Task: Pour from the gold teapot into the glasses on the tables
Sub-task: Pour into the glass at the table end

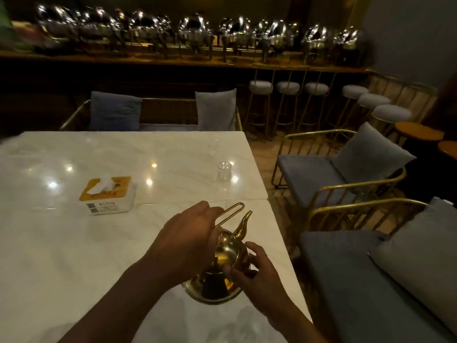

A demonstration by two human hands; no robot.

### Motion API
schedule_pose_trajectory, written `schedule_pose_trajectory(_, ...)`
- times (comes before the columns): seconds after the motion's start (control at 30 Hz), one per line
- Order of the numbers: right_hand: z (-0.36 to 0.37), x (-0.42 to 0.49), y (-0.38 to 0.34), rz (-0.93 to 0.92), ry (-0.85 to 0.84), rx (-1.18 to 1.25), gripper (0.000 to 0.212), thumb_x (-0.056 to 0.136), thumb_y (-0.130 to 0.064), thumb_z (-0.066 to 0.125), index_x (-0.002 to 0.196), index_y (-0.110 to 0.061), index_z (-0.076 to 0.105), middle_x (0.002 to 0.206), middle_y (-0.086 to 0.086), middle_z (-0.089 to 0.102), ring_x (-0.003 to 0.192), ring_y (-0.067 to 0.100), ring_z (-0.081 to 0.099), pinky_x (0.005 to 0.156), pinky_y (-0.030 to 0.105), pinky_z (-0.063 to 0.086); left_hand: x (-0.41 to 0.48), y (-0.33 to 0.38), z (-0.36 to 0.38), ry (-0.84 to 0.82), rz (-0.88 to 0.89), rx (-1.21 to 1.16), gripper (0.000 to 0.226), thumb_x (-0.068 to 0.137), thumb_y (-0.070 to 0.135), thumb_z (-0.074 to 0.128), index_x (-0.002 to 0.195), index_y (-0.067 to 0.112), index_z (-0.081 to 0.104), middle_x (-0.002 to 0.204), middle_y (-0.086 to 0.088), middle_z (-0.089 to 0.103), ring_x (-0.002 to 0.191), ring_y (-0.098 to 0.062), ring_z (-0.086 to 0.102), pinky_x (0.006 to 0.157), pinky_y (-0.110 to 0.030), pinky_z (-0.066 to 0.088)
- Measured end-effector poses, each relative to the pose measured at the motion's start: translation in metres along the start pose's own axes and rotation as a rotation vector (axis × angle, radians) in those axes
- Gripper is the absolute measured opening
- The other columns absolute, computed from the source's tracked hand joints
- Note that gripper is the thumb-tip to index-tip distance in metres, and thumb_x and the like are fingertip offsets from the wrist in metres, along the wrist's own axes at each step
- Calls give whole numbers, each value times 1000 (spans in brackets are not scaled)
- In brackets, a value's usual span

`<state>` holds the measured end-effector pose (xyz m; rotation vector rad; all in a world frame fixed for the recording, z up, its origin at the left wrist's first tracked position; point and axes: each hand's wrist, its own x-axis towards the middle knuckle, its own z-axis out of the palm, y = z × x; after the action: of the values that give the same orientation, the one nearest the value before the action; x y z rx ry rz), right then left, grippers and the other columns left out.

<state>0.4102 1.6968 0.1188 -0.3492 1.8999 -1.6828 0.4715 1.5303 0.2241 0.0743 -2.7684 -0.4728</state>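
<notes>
Teapot (228,254): left hand (188,235) grips handle (233,211), right hand (258,277) cups body; glass (224,172) contents unclear.

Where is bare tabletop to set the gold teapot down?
Free: white marble table left of the left hand, nearer than the orange-topped tissue box; the strip between that box and the clear glass; the far tabletop behind both. Crowded: near right edge, where the right hand, gold metal teapot and round gold tray sit.

Marble table (61,243) lies bare from gold teapot (227,253) (near right) out to glass (224,171) at far right: open lane. Tissue box (108,195) stands well left of it. Chairs (309,177) flank the right edge across a floor strip.
</notes>
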Motion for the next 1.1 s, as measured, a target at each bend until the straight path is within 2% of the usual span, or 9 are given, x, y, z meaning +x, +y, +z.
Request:
schedule_pose_trajectory(0.07, -20, 20, -2, -15, -58, -34, 71, 74, -45, 83, 126, -50, 36, 119, -22, 49, 91, -6, 57, 70, 12, 50, 12, 10, 6, 33, -76, 33, 45, 100, 34, 48, 143, 26, 43, 116, 6, 57, 88, -7, 52, 76, -18, 41)
schedule_pose_trajectory(0.2, -55, 54, -6, -21, -222, -80, 90, 65, -52, 88, 135, -51, 32, 124, -24, 46, 112, 6, 53, 102, 34, 50, 32, 39, 18, 82, -249, 121, 45, 100, 35, 46, 144, 30, 40, 120, 7, 56, 96, -11, 59, 81, -23, 49)
schedule_pose_trajectory(0.27, -68, 63, -10, -37, -316, -82, 79, 65, -44, 90, 121, -56, 37, 115, -32, 49, 110, 6, 57, 97, 30, 51, 42, 50, 26, 104, -288, 173, 44, 100, 35, 47, 143, 29, 43, 118, 7, 58, 95, -13, 61, 79, -24, 49)
schedule_pose_trajectory(0.4, -90, 69, -20, -48, -426, -83, 68, 69, -28, 92, 108, -53, 42, 106, -35, 52, 95, -6, 59, 72, 10, 51, 55, 68, 38, 126, -386, 253, 44, 99, 33, 49, 143, 27, 45, 120, 5, 60, 91, -16, 64, 71, -23, 45)
schedule_pose_trajectory(0.57, -100, 83, -26, -3, -449, -144, 68, 64, -33, 93, 105, -55, 43, 108, -33, 53, 98, -5, 56, 80, 13, 48, 64, 74, 49, 132, -449, 307, 43, 101, 34, 45, 144, 27, 43, 126, 7, 57, 93, -15, 65, 70, -19, 39)
schedule_pose_trajectory(0.77, -104, 96, -23, 45, -478, -137, 63, 63, -27, 95, 105, -47, 53, 110, -22, 65, 105, 4, 63, 93, 28, 55, 71, 62, 61, 81, -491, 306, 43, 100, 34, 48, 142, 27, 44, 123, 8, 57, 89, -14, 64, 73, -22, 51)
schedule_pose_trajectory(0.9, -104, 105, -21, 79, -491, -100, 57, 68, -19, 93, 98, -45, 52, 100, -25, 60, 94, -1, 60, 82, 18, 51, 77, 52, 69, 64, -489, 296, 41, 101, 34, 46, 141, 28, 44, 121, 8, 58, 88, -15, 64, 73, -23, 51)
schedule_pose_trajectory(1.0, -100, 111, -17, 74, -481, -88, 62, 68, -23, 93, 102, -49, 47, 104, -28, 54, 94, -5, 54, 91, 22, 47, 82, 43, 78, 39, -476, 297, 42, 100, 34, 48, 141, 28, 45, 122, 8, 58, 90, -15, 64, 72, -20, 46)
schedule_pose_trajectory(1.1, -96, 119, -6, 84, -471, -85, 62, 69, -24, 92, 101, -52, 47, 104, -30, 52, 100, 1, 56, 97, 28, 49, 87, 31, 85, 22, -473, 282, 40, 100, 34, 47, 139, 27, 48, 120, 7, 60, 92, -15, 65, 72, -21, 46)
